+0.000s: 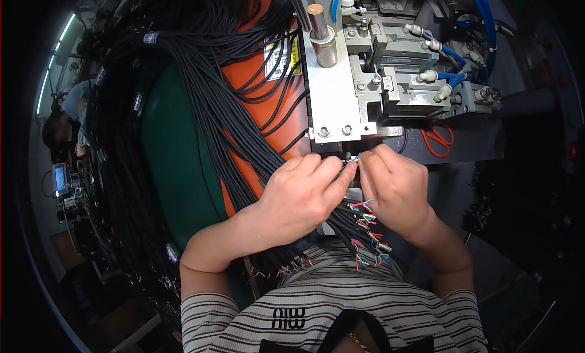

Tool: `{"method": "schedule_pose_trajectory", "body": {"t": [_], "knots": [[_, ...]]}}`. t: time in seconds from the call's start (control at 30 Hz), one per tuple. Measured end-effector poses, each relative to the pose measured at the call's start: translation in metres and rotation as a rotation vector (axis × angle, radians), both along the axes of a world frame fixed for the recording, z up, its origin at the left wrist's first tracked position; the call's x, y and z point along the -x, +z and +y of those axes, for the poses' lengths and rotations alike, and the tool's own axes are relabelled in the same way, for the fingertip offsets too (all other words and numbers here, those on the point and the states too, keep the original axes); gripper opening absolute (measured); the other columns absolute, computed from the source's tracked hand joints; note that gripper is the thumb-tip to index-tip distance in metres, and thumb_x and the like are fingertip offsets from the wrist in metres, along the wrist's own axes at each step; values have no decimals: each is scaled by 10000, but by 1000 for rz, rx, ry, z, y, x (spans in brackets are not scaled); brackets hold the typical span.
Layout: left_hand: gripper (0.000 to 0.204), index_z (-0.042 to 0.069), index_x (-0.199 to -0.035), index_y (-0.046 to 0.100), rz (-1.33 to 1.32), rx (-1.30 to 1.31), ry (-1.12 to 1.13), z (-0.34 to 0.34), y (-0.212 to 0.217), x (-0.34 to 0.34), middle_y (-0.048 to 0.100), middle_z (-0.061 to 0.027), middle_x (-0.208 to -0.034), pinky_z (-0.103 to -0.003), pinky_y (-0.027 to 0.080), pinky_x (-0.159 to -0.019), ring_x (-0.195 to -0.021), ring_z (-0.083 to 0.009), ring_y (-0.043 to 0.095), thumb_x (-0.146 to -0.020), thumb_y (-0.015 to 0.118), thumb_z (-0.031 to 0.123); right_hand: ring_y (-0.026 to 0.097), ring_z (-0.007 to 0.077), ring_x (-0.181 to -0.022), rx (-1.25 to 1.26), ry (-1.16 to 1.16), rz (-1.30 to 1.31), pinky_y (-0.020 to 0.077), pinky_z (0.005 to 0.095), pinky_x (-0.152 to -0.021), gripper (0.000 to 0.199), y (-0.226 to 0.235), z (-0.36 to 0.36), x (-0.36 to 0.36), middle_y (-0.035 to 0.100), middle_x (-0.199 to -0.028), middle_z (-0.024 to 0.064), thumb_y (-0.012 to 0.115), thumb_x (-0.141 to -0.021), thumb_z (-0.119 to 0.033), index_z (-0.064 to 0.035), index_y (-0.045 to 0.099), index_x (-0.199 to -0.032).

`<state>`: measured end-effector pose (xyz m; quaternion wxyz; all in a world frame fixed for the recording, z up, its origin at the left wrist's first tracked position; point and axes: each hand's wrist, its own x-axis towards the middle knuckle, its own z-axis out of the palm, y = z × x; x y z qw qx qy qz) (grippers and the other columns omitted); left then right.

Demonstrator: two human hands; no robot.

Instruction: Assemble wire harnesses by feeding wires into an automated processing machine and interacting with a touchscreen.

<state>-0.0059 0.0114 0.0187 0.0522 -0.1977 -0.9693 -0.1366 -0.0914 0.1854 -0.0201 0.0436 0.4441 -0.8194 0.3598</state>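
Both my hands meet just below the metal head of a machine (335,103). My left hand (304,188) is closed, thumb and forefinger pinching near a cable end. My right hand (393,185) is closed too, its fingertips pressed on thin coloured wires (358,156), of which a blue and a white bit show. The fingers cover most of that cable. Below and between my hands hang several black cable ends with stripped coloured wires (368,219). A thick bundle of black cables (207,91) runs past my left wrist.
An orange surface (283,112) and a green surface (167,140) lie under the cables. Pneumatic cylinders (408,54) with blue hoses stand at the back right. Red-handled scissors (437,140) lie right of the machine. Another person (73,106) is at far left.
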Motion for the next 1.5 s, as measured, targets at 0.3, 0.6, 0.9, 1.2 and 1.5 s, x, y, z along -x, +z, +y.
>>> {"method": "schedule_pose_trajectory", "body": {"t": [0.3,0.6,0.9,1.2,1.5], "knots": [[380,-18,-1108,658,-13,33,10,1,7,8,541,-74,-883,-346,455,-690,-792,-213,573,-747,612,92,609,295,-572,112,-40,-115,476,351,-506,70,-4,1,7,614,-761,120,686,-811,-26,-14,647,-867],[437,-1,-1065,664,36,-259,124,-18,-9,-3,570,-99,-909,-379,463,-739,-843,-284,572,-627,659,4,545,54,-472,183,25,-559,408,243,-447,69,-11,2,17,600,-579,41,653,-860,-46,9,649,-819],[361,35,-1023,673,156,-191,227,-23,-20,-14,597,-88,-844,-385,434,-630,-747,-277,589,-667,731,56,537,87,-528,204,-3,-503,449,248,-502,180,-8,12,5,644,-735,50,728,-813,-31,-23,701,-991],[330,43,-1048,668,120,-418,39,-27,-7,-14,648,-61,-793,-347,474,-639,-711,-245,647,-726,733,78,562,44,-606,464,161,-918,451,210,-549,169,-5,2,-7,670,-870,43,701,-863,-22,-18,714,-1032],[267,33,-1023,658,235,-375,126,-11,-13,-9,668,-60,-780,-332,449,-563,-641,-236,644,-786,743,121,558,30,-641,496,8,-1128,447,178,-565,232,-11,-1,-18,660,-919,74,664,-891,14,32,623,-1119]]}}
